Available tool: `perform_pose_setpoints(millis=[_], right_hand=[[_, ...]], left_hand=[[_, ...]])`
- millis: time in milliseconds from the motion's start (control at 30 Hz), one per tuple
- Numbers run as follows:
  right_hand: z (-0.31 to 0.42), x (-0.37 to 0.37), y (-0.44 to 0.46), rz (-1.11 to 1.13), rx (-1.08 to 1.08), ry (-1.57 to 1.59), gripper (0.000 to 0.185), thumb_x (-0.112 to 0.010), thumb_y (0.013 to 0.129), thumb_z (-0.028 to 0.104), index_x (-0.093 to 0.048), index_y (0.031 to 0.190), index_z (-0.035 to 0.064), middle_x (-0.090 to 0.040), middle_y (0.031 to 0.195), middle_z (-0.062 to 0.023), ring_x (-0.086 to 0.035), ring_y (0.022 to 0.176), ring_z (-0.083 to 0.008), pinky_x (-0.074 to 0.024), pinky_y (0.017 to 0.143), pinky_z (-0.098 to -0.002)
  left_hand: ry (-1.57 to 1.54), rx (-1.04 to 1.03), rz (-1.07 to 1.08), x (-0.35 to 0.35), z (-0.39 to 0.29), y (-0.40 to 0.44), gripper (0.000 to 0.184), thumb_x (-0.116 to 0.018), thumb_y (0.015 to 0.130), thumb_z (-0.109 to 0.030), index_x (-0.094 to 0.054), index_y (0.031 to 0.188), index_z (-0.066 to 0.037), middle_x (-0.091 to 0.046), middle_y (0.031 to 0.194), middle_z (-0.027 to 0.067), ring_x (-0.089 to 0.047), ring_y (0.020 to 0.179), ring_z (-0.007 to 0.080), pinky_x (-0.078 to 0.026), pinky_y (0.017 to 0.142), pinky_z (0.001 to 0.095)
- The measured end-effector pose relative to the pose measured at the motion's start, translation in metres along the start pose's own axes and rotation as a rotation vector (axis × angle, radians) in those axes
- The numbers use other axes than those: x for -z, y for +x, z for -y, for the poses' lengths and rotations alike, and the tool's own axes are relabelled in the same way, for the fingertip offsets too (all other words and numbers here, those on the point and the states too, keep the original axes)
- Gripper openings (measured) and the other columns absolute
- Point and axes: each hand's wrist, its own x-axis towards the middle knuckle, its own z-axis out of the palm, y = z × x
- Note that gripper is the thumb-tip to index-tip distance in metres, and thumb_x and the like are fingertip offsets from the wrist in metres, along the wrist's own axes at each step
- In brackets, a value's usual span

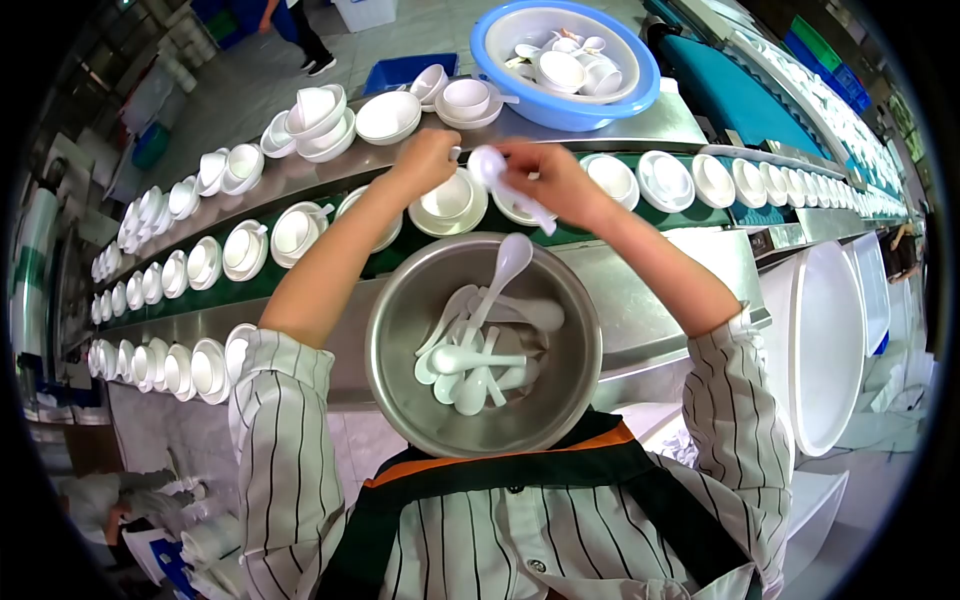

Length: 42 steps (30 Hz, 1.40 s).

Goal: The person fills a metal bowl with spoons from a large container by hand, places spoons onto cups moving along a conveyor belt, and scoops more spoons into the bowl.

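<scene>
Over the green conveyor belt, my left hand (pixel 430 160) is closed, with a small white piece showing at its fingertips, too hidden to name. My right hand (pixel 548 178) pinches a white spoon (pixel 493 168), slightly blurred, just above the dishes. Below my left hand sits a stacked white bowl (pixel 448 198) on a plate. Close to my body is a steel basin (pixel 388 345) holding several white spoons (pixel 512 258), piled loosely. Other bowl-and-plate stacks (pixel 295 232) stand along the belt on both sides of my hands.
A blue tub (pixel 640 95) with white dishes rests on the metal ledge behind the belt. More bowls (pixel 388 117) line that ledge to the left. At the right are a large white container (pixel 830 350) and a teal conveyor (pixel 715 85). A person (pixel 300 35) stands at the back.
</scene>
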Motion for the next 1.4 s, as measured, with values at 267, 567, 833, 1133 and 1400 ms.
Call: perform_pose_setpoints(millis=[267, 567, 833, 1133, 1400], right_hand=[[-0.099, -0.008, 0.034, -0.097, 0.214, -1.078, 0.023, -0.053, 0.081, 0.012, -0.060, 0.103, 0.0121, -0.064, 0.086, -0.0086, -0.062, 0.086, -0.0281, -0.0525, 0.069, -0.0369], [0.017, -0.036, 0.015, 0.106, 0.445, -0.689, 0.010, -0.059, 0.082, 0.015, -0.060, 0.087, 0.0060, -0.061, 0.078, -0.0117, -0.060, 0.070, -0.0311, -0.0493, 0.064, -0.0399], [0.018, -0.087, -0.034, 0.779, 0.273, -0.619, 0.026, -0.070, 0.070, 0.024, -0.064, 0.086, 0.0043, -0.066, 0.078, -0.0155, -0.065, 0.069, -0.0292, -0.0516, 0.063, -0.0389], [-0.008, -0.019, 0.043, -0.154, -0.094, 0.494, 0.014, -0.064, 0.086, 0.011, -0.061, 0.089, -0.0025, -0.066, 0.079, -0.0094, -0.065, 0.073, -0.0137, -0.0542, 0.065, -0.0249], [-0.090, -0.035, 0.046, -0.243, -0.316, 0.293, 0.026, -0.063, 0.085, 0.012, -0.059, 0.102, -0.0075, -0.063, 0.096, -0.0184, -0.066, 0.076, -0.0180, -0.0572, 0.062, -0.0281]], left_hand=[[-0.137, 0.037, -0.003, 0.025, -0.026, -0.027, 0.026, -0.069, 0.073, -0.013, -0.060, 0.095, -0.004, -0.061, 0.070, 0.0122, -0.059, 0.065, 0.0257, -0.045, 0.060, 0.0376], [-0.139, -0.342, 0.576, 0.039, -0.117, -0.171, 0.024, -0.070, 0.072, -0.020, -0.059, 0.085, -0.004, -0.058, 0.081, 0.0115, -0.057, 0.082, 0.0294, -0.048, 0.071, 0.0391], [-0.229, -0.351, 0.685, 0.045, -0.120, -0.185, 0.024, -0.068, 0.071, -0.014, -0.058, 0.090, -0.004, -0.060, 0.078, 0.0127, -0.061, 0.076, 0.0316, -0.048, 0.067, 0.0421], [-0.801, 0.260, 0.443, 0.095, -0.092, -0.131, 0.020, -0.068, 0.081, -0.019, -0.066, 0.097, -0.007, -0.060, 0.075, -0.0025, -0.054, 0.067, 0.0046, -0.044, 0.062, 0.0230], [-1.309, 0.597, -0.090, 0.065, -0.030, -0.106, 0.023, -0.058, 0.091, -0.024, -0.059, 0.097, -0.002, -0.059, 0.079, 0.0036, -0.056, 0.066, 0.0082, -0.043, 0.050, 0.0215]])
